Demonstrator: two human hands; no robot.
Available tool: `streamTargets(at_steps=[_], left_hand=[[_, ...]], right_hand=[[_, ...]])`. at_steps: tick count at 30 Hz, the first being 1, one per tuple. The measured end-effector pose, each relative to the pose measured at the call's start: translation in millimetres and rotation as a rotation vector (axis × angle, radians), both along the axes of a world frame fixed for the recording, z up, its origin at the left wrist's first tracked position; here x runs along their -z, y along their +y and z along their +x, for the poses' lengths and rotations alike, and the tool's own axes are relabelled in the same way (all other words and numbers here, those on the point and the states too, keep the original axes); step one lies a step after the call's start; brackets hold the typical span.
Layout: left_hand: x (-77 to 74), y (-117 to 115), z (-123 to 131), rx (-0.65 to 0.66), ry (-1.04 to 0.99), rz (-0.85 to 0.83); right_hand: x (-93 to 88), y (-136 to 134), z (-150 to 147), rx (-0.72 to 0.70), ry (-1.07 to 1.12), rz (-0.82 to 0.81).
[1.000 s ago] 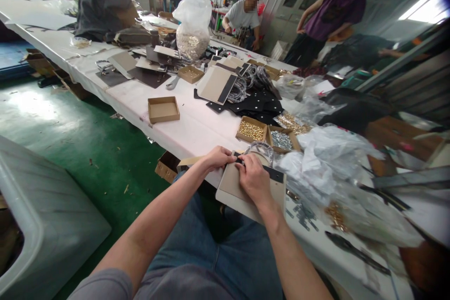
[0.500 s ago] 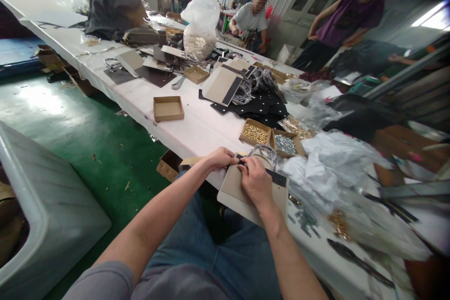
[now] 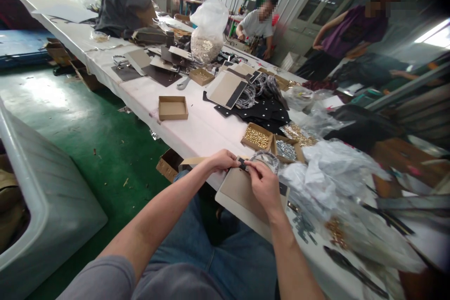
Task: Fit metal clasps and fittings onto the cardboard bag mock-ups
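A beige panel with a black strip along its top edge (image 3: 239,190) lies over the near edge of the white table (image 3: 197,126). My left hand (image 3: 222,159) pinches the panel's top left corner, fingers closed. My right hand (image 3: 263,185) rests on the panel, and its thumb and fingers pinch the black strip near a small fitting I cannot make out. Just beyond the hands lies a clear ring-shaped handle (image 3: 264,158). Two small boxes stand behind it, one of gold studs (image 3: 256,137) and one of silver parts (image 3: 285,149).
An open cardboard box (image 3: 172,108) sits left on the table. Black pieces (image 3: 260,111), stacked beige panels (image 3: 228,89) and a tall bag of metal parts (image 3: 207,33) lie farther back. Crumpled plastic (image 3: 333,173) lies at right. Two people are at the far end. A white tub (image 3: 42,206) stands on the green floor.
Both hands stay pinched on the panel's top edge; the right hand's fingers have shifted slightly along the black strip. The camera has drifted, so the scene sits a little lower and to the right.
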State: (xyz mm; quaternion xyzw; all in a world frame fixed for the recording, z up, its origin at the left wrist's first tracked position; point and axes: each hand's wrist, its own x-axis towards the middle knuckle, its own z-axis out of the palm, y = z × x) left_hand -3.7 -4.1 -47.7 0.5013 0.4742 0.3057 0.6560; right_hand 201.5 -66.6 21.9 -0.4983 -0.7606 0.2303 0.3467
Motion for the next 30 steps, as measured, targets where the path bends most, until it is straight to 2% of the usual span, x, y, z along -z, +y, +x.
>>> streamTargets(at_steps=[5,8,11,16,22,25,30], left_hand=[[-2.4,-1,-1,-0.01,0.004,-0.012],[-4.6,-3,-2,0.0,0.034,-0.001],[-7.0,-5,-3,0.003,0.057,0.009],[-14.8,-8,-3,-0.036,0.097,-0.013],[-23.5,-11,-4,-0.035,0.1,-0.03],[-22.3,-10,-4,-0.02,0.071,-0.034],[-11.9,-6,-1,-0.014,0.048,-0.022]], right_hand=[[12.6,4,2,0.102,0.177,-0.234],[18.5,8,1,0.126,0.22,-0.272],[18.3,10,0,0.149,0.21,-0.233],[14.2,8,-6,0.15,0.057,-0.121],[17.8,8,-11,0.14,-0.076,0.089],[17.6,7,-12,0.151,-0.109,0.128],[14.9,0,-15,0.093,-0.115,0.186]])
